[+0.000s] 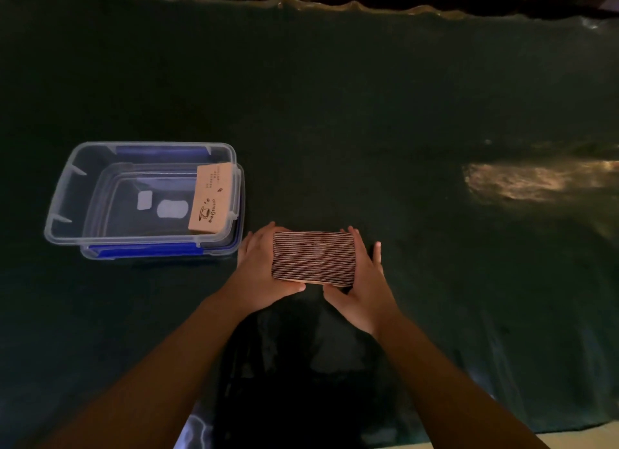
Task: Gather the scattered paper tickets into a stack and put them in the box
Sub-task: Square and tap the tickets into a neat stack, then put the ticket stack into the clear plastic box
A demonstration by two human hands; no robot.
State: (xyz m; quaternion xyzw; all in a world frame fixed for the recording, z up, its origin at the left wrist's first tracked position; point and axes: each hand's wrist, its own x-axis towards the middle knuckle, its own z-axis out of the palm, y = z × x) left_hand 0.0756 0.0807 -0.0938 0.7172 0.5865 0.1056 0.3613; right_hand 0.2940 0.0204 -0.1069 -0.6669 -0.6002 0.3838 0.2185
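Observation:
A thick stack of brown paper tickets (pixel 314 258) stands on edge between my hands, its striped edges facing up. My left hand (pixel 259 271) presses its left end and my right hand (pixel 363 281) presses its right end, just above the dark green cloth (pixel 368 113). To the left stands a clear plastic box (pixel 60 197) with blue clips. Inside it, one brown ticket (pixel 211 197) with a coffee-cup print leans against the right wall.
The box rests on what looks like its lid with blue latches (pixel 144 250). A bright patch of light (pixel 536 180) falls on the cloth at the right. The cloth's wavy far edge (pixel 301 3) runs along the top.

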